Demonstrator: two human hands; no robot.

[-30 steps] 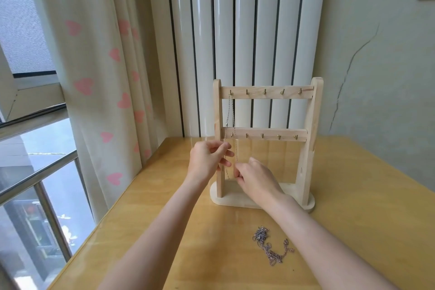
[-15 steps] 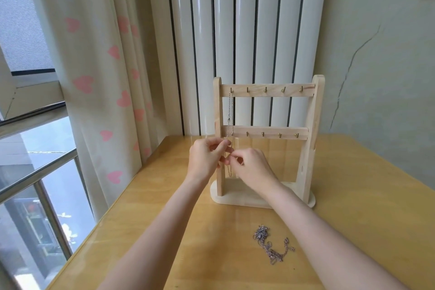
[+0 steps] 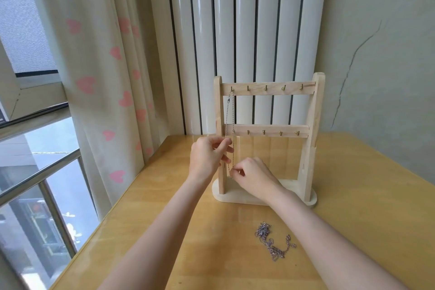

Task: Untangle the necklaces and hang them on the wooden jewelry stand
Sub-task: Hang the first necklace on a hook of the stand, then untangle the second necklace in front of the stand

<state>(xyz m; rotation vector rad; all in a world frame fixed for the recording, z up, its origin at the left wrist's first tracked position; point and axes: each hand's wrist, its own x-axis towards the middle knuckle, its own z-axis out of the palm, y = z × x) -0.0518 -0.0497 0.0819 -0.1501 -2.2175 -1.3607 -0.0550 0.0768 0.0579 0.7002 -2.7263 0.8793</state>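
A wooden jewelry stand point(image 3: 310, 139) with two hook rails stands on the table. A thin silver necklace point(image 3: 227, 115) hangs from the leftmost hook of the top rail, both strands running down past the lower rail. My left hand point(image 3: 207, 156) pinches the chain just below the lower rail. My right hand point(image 3: 251, 175) pinches the chain's lower end in front of the stand's left post. A tangled heap of silver necklaces point(image 3: 270, 241) lies on the table in front of the stand.
The yellow wooden table point(image 3: 364, 231) sits in a corner. A heart-print curtain point(image 3: 94, 66) and a window are on the left, a white ribbed radiator point(image 3: 247, 30) is behind the stand, and a cracked wall is on the right.
My right hand rose to meet the left at the chain, then dropped back down along it. My left hand stayed near the lower rail.
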